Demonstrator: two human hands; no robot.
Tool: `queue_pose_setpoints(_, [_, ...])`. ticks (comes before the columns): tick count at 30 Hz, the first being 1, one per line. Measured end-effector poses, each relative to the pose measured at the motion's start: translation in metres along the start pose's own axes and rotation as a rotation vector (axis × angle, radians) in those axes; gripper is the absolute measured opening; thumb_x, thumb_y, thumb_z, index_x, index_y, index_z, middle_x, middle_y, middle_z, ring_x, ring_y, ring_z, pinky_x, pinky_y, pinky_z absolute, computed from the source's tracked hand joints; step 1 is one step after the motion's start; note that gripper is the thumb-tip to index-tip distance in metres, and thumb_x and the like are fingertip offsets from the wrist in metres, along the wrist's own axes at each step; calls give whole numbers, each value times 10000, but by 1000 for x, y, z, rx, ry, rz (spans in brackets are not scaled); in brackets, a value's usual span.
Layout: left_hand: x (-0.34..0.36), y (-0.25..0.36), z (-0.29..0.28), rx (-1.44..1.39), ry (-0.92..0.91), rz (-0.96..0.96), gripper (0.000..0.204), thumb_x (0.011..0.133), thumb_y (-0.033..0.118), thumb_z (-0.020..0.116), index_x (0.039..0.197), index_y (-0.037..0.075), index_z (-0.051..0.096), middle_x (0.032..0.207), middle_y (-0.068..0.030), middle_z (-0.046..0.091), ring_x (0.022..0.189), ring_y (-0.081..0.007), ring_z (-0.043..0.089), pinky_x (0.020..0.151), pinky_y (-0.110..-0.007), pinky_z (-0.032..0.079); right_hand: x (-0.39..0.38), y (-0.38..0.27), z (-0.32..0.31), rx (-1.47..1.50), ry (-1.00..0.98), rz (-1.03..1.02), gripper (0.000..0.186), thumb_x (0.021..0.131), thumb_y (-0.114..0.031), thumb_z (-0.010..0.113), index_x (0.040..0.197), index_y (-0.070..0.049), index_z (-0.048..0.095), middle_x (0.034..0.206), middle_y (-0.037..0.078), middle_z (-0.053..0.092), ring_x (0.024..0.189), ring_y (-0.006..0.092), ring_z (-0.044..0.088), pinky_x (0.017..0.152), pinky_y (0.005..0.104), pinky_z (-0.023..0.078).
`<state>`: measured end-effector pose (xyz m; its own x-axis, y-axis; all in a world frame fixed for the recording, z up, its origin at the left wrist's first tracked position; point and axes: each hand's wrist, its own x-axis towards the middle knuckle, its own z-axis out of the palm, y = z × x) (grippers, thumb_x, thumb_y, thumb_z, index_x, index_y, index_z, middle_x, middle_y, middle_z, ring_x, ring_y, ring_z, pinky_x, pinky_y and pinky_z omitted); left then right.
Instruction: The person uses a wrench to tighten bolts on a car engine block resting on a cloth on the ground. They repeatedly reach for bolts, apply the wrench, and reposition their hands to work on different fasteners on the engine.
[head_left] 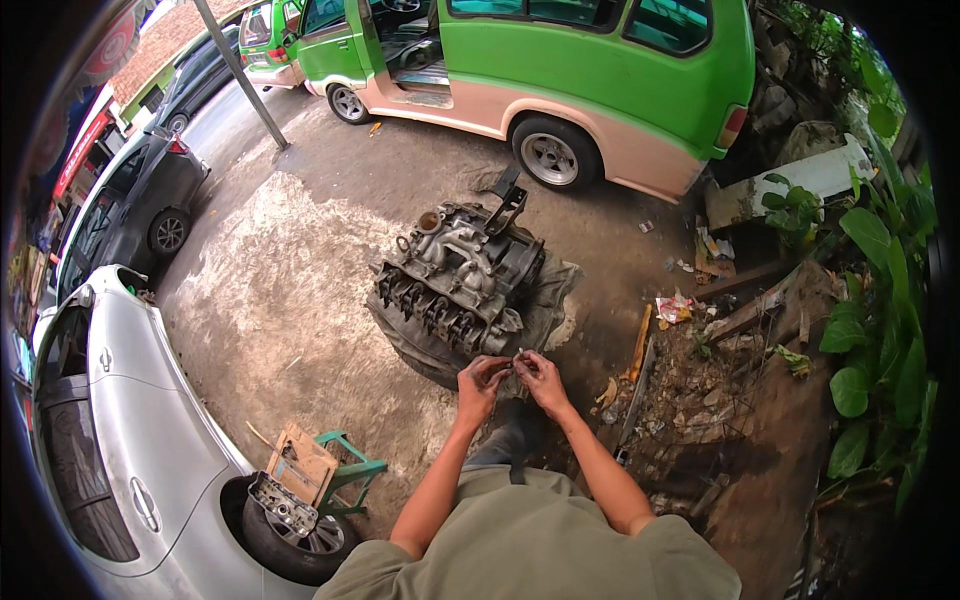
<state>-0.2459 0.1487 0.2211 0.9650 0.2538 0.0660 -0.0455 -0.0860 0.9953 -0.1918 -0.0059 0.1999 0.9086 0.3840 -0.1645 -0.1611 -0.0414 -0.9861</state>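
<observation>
A greasy engine point(465, 270) with exposed valve gear along its near side rests on a dark, crumpled sheet point(560, 290) on the ground ahead of me. Just below its near edge, my left hand point(481, 383) is pinched, holding something too small to make out. Beside it, my right hand point(540, 383) has its fingertips closed on a small metal piece point(518, 356), held upright close to the left fingers.
A green-and-pink van point(600, 80) stands behind the engine. At left are a silver car point(150, 400) and a dark car point(130, 200). A green stool point(345, 475) bearing a board and metal part is at lower left; debris point(675, 310) and plants point(860, 320) line the right.
</observation>
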Motion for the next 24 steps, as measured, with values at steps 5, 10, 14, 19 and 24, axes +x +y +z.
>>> queue_pose_setpoints(5, [41, -16, 24, -3, -15, 39, 412, 767, -229, 516, 1082, -49, 710, 1019, -145, 676, 948, -217, 690, 824, -317, 581, 45, 1, -38, -119, -30, 11, 187, 925, -155, 713, 1013, 6, 676, 897, 33, 691, 832, 73, 608, 715, 266, 494])
queue_pose_setpoints(10, [59, -24, 44, 195, -12, 116, 432, 751, -217, 550, 1088, -13, 728, 994, -161, 696, 932, -270, 688, 818, -343, 566, 68, 2, -65, -139, -82, 76, 178, 906, -124, 733, 992, 19, 671, 900, 21, 675, 840, 61, 600, 740, 258, 491])
queue_pose_setpoints(14, [63, -29, 56, 197, 14, 37, 390, 753, -176, 605, 1076, 3, 732, 1010, -153, 713, 949, -300, 678, 844, -364, 542, 72, 0, -76, 48, -123, 161, 131, 893, -64, 735, 978, 15, 675, 914, 23, 670, 861, 73, 608, 770, 264, 500])
queue_pose_setpoints(19, [69, -24, 67, 212, 41, -66, 372, 767, -138, 637, 1099, 14, 709, 1057, -143, 719, 984, -313, 664, 862, -368, 525, 86, -2, -86, 129, -179, 257, 142, 878, -49, 743, 986, 12, 673, 914, 25, 676, 861, 75, 618, 780, 262, 501])
queue_pose_setpoints(24, [86, -17, 78, 419, 186, -74, 341, 802, -63, 656, 1126, 36, 695, 1058, -140, 704, 1058, -317, 625, 895, -389, 499, 117, 6, -101, 96, -173, 335, 151, 886, -106, 751, 1003, -54, 670, 885, -20, 675, 760, 46, 595, 617, 217, 434])
